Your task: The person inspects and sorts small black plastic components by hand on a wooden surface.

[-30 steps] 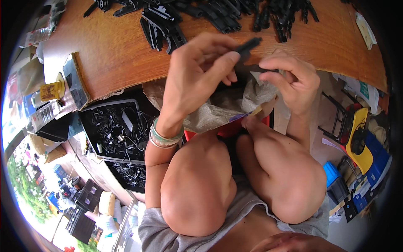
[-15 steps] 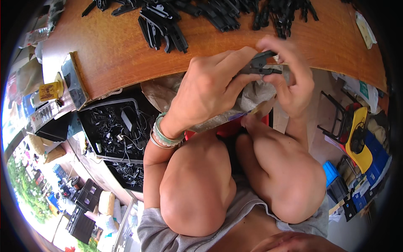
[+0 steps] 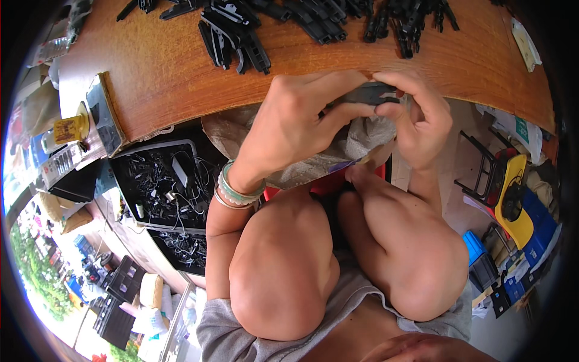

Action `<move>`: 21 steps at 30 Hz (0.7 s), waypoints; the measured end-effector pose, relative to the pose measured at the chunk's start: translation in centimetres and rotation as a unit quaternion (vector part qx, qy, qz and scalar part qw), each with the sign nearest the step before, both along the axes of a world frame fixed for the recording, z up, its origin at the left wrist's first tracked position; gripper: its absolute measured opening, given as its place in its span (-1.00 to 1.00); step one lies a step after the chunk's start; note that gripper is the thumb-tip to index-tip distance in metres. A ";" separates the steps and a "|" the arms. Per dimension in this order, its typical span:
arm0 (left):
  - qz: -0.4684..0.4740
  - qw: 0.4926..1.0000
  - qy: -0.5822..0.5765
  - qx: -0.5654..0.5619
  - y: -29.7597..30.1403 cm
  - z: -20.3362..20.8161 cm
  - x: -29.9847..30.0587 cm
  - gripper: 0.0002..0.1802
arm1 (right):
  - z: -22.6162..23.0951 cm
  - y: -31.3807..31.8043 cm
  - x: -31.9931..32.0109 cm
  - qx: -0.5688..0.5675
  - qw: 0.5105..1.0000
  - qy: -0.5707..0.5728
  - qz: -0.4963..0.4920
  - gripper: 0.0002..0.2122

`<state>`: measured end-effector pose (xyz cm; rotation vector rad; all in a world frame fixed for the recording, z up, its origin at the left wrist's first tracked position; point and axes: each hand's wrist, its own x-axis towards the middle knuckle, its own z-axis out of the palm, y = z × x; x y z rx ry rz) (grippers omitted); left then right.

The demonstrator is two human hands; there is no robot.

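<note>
My left hand [image 3: 292, 127], with bracelets [image 3: 238, 190] at its wrist, pinches the left part of a dark plastic clip-like piece [image 3: 367, 93]. On the piece's other end, the thumb and forefinger of my right hand [image 3: 422, 120] are closed. Both hands hold it just over the near edge of the wooden table [image 3: 163, 78], above my knees. Fingers cover much of the piece, so its full shape is hidden. Farther off on the table lie piles of similar long black plastic parts [image 3: 235, 45], one pile [image 3: 316, 24] near the middle and another [image 3: 410, 30] at right.
Below the table edge hangs a crumpled greyish sack [image 3: 289, 175] with something red under it. Black trays [image 3: 196, 158] of small dark parts and white cables stand at left. A yellow chair [image 3: 517, 208] and blue boxes [image 3: 546, 223] are at right.
My right forefinger and thumb, blurred and apart before, have closed on the right end of the piece. The gap between the piece's two prongs looks smaller, and the piece has turned a little.
</note>
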<state>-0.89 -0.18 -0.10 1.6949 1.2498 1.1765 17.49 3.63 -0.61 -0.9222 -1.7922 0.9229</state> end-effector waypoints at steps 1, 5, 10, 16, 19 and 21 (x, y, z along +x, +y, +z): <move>0.001 1.000 0.001 0.000 0.0 0.1 -0.6 -0.72 | 0.1 0.7 0.7 -0.007 0.996 -0.024 0.088 -0.82; -0.019 0.999 0.019 -0.028 0.9 -0.2 -2.3 -0.82 | -0.5 3.2 1.6 0.054 0.990 -0.055 0.114 -0.84; 0.180 0.942 0.242 0.146 4.3 -1.5 -2.6 -0.88 | -1.3 6.9 0.3 0.348 0.894 -0.272 -0.078 -0.90; 0.136 0.931 0.309 0.137 3.8 -2.2 -1.8 -0.83 | -1.4 5.4 -0.5 0.288 0.891 -0.342 -0.078 -0.87; 0.135 0.942 0.283 0.119 3.1 -2.5 -1.6 -0.74 | -2.4 5.4 0.2 0.258 0.929 -0.255 -0.076 -0.87; 0.210 0.923 0.317 0.068 2.8 -2.7 -1.3 -0.68 | -2.7 5.6 0.4 0.227 0.958 -0.163 -0.071 -0.87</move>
